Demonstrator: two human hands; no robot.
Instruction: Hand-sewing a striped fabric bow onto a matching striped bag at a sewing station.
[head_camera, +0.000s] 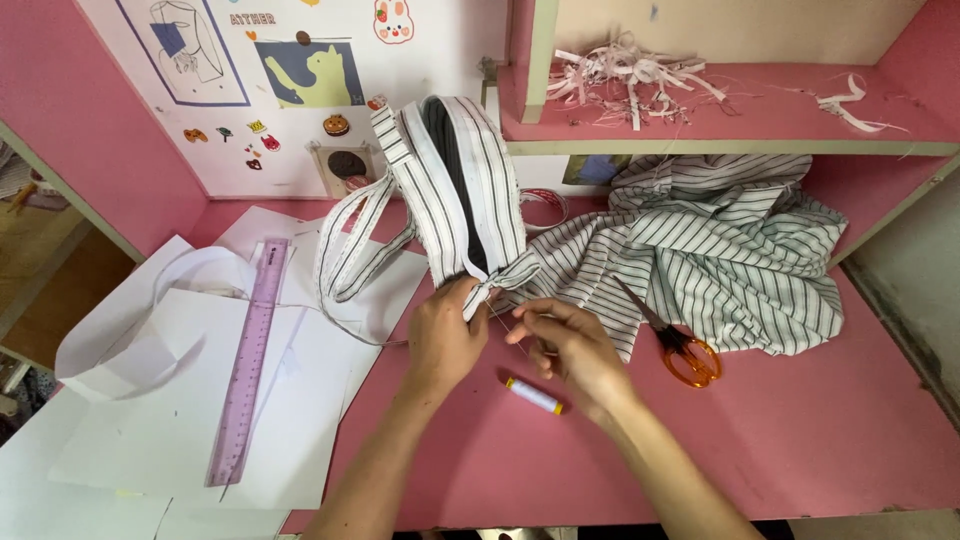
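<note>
Pink tabletop (800, 440) under a pink shelf (720, 125) strewn with shredded fabric strips (625, 70); stickers and drawings on the white back wall.

Left hand (445, 335): grip closed around the lower end of a striped fabric piece (455, 185), a stiffened loop like a cap or headband, held upright near the middle of the tabletop. Thumb and fingers pinch just beside a small striped bow (505, 275) at its base. A long striped strap (350, 250) trails from it toward the left, over the white paper sheets (150, 400).

Right hand (570, 345): fingertips pinched together just right of the bow, apparently on a needle or thread; too fine to make out for certain. A thin line seems to run from fingers to bow.

Around: white thread spool (533, 396) lying on the tabletop between the wrists; orange-handled scissors (680, 350) to the right, blades resting on loose striped cloth (730, 260) heaped toward the back right. Purple ruler (250, 360) on the paper at the left edge. Tape roll (545, 205) behind the loop.

Judgement on technique: this looks like hand-stitching at the bow. It goes best with the left grip firm and close to the stitch point so the layers cannot shift, thread drawn taut but not puckering, stitches small and hidden in the stripes.
</note>
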